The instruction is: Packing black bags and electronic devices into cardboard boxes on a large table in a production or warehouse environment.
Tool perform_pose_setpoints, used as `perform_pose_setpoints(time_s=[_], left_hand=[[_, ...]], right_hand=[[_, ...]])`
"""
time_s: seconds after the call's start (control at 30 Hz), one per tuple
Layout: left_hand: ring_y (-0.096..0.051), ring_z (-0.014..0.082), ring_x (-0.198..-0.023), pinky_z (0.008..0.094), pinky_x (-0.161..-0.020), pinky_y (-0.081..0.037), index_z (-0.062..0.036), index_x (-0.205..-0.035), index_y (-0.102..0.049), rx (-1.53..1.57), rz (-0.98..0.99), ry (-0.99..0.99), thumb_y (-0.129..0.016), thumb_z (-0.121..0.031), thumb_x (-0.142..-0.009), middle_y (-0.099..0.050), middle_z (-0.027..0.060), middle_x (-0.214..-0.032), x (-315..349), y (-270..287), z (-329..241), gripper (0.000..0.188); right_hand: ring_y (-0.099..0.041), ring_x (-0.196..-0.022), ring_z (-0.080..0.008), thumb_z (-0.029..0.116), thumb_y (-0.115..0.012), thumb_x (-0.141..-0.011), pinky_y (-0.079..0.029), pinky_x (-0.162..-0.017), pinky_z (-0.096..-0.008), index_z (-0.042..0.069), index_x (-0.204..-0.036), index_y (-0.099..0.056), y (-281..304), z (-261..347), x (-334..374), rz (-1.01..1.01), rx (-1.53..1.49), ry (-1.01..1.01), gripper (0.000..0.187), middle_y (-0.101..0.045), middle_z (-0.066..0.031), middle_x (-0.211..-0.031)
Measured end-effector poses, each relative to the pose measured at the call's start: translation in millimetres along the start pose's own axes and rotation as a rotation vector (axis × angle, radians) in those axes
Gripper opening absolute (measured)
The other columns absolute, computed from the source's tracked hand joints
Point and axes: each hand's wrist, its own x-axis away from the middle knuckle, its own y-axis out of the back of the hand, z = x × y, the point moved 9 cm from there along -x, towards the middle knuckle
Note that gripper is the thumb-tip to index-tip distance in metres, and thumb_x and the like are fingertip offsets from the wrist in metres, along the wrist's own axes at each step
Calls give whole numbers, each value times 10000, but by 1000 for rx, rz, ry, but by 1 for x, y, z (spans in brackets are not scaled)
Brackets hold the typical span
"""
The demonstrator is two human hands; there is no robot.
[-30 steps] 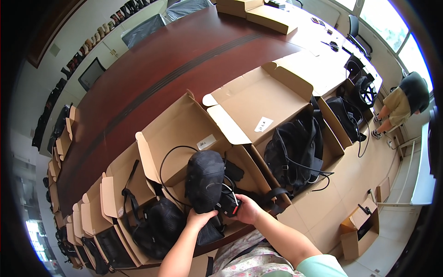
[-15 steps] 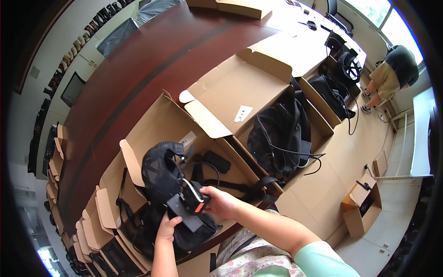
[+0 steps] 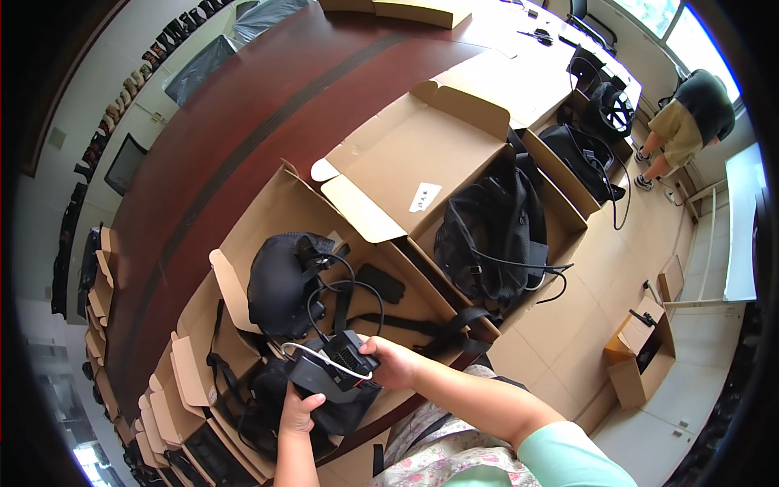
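Since half a second ago, the black cap [image 3: 278,284] has turned so that its rounded crown shows; the black finned module [image 3: 347,351] has turned as well, fins now facing up; the white cable [image 3: 302,346] now bows out to the left. At far left a row of brown cartons [image 3: 166,398] stands with lids raised; next, a black bag [image 3: 264,398] lies below the cap, which sits over the left part of an open carton [image 3: 276,209]; your left hand [image 3: 299,412] grips a flat grey slab [image 3: 312,377] near its lower end; a black cable [image 3: 310,307] loops up from the module toward the cap; the module lies against the slab's upper right, the white cable crossing both; your right hand [image 3: 393,363] pinches the module's right side; beyond it a black pouch [image 3: 381,284] lies in the open carton; further right, a second carton [image 3: 422,154] holds a black backpack [image 3: 487,231]; at far right a co-worker [image 3: 696,109] bends forward.
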Motion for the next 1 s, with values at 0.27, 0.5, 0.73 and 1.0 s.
perform_pose_setpoints(time_s=[0.27,0.5,0.73,1.0], left_hand=[[-537,231,-1116,353,-984,-437,-34,-1313,-451,224,39,-28,-721,-124,-570,-550,79,-1187,-2,-28,-6,796],[-532,222,-1106,343,-1010,-383,-18,-1280,-464,258,-109,13,-645,0,-682,-558,82,-1176,-3,-43,-13,625],[-510,230,-1148,363,-1027,-372,-53,-1311,-433,390,-62,-53,-679,-81,-729,-551,77,-1205,3,-48,-21,632],[-529,233,-1148,369,-1010,-395,-40,-1270,-489,304,-138,-239,-848,-310,-649,-583,91,-1199,-5,-41,-19,766]], right_hand=[[-518,-1186,-258,476,-545,-841,-297,-1071,-428,97,-1264,-555,15,1,-1,58,-106,-59,568,-586,-91,-1273],[-481,-1229,-264,539,-534,-828,-256,-1103,-423,119,-1297,-544,15,14,-6,126,-228,-48,630,-549,-92,-1328],[-468,-1251,-251,568,-540,-788,-267,-1089,-420,136,-1408,-424,10,27,2,161,-195,-15,764,-520,-83,-1364],[-533,-1169,-220,456,-517,-838,-309,-1050,-391,126,-1404,-423,8,7,-2,147,-89,-79,661,-578,-69,-1297]])
